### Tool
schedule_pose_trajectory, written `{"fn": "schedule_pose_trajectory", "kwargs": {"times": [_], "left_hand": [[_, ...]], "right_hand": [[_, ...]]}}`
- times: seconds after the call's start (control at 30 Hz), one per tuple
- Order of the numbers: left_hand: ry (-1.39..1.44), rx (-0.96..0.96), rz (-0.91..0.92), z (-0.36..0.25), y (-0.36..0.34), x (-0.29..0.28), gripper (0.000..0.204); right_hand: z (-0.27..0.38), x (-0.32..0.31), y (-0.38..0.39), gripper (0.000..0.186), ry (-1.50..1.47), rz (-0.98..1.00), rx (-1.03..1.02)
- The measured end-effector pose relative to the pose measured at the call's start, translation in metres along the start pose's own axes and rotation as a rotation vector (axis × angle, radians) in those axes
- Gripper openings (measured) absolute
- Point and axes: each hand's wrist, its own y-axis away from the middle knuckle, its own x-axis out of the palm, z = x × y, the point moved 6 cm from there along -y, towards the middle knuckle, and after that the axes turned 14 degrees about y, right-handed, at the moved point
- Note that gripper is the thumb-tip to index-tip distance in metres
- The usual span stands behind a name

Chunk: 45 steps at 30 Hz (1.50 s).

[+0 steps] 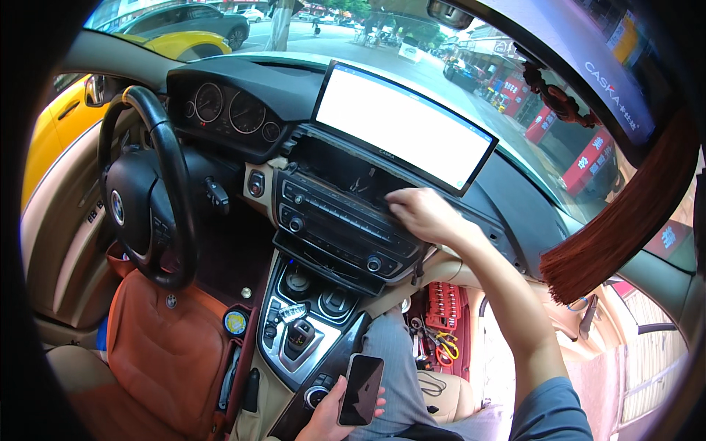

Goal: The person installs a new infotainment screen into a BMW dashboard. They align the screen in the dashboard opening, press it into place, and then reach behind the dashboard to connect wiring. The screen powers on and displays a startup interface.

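Obs., head view, car interior; right hand (419, 213) reaches forward and up to the centre stack, fingers curled over the upper edge of the black control panel (346, 228), at the lip of the open cavity (346, 173) just below the wide display screen (401, 125); hand is grasping or pressing that edge, cannot tell which, fingertips hidden behind the panel lip; panel's long axis runs from upper left, near the steering wheel (151, 187), down to lower right, and the right hand sits at its right-hand upper end; panel looks tilted out of the dash, a gap showing along its top

Left hand (331, 411) low at the bottom edge, closed around a dark phone (360, 389), screen blank, held upright beside the centre console (301, 338); it lies well apart from the panel, below and nearer the body

Right hand is the nearer by far, already touching; panel lies ahead of and above the left hand, across the gear selector (298, 334)

Red tool tray (443, 305) and yellow-handled pliers (443, 345) on the passenger footwell side, untouched
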Motion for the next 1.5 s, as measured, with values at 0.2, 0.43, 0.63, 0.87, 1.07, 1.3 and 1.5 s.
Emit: {"fn": "schedule_pose_trajectory", "kwargs": {"times": [0.2, 0.43, 0.63, 0.87, 1.07, 1.3, 1.5], "left_hand": [[0.048, 0.049, -0.020, -0.013, 0.012, 0.010, 0.067], [0.074, 0.077, -0.006, -0.020, 0.018, 0.017, 0.066], [0.067, 0.097, -0.013, -0.022, 0.022, 0.018, 0.065], [0.100, 0.087, 0.023, -0.023, 0.021, 0.020, 0.063], [-0.060, 0.075, -0.040, -0.027, 0.018, 0.014, 0.073], [-0.077, 0.069, -0.059, -0.025, 0.019, 0.016, 0.072], [-0.057, 0.054, -0.014, -0.025, 0.018, 0.015, 0.073]], "right_hand": [[0.015, 0.035, -0.070, 0.032, 0.054, 0.183, 0.272], [0.011, 0.043, -0.079, 0.035, -0.020, 0.062, 0.466], [0.009, 0.048, -0.086, 0.033, 0.034, 0.035, 0.509], [0.008, 0.034, -0.050, 0.032, 0.112, -0.218, 0.340], [-0.011, 0.030, -0.020, 0.034, -0.052, -0.231, 0.344], [0.008, 0.026, -0.041, 0.046, 0.158, -0.070, 0.297], [0.030, 0.030, -0.071, 0.031, 0.463, 0.305, 0.396]]}}
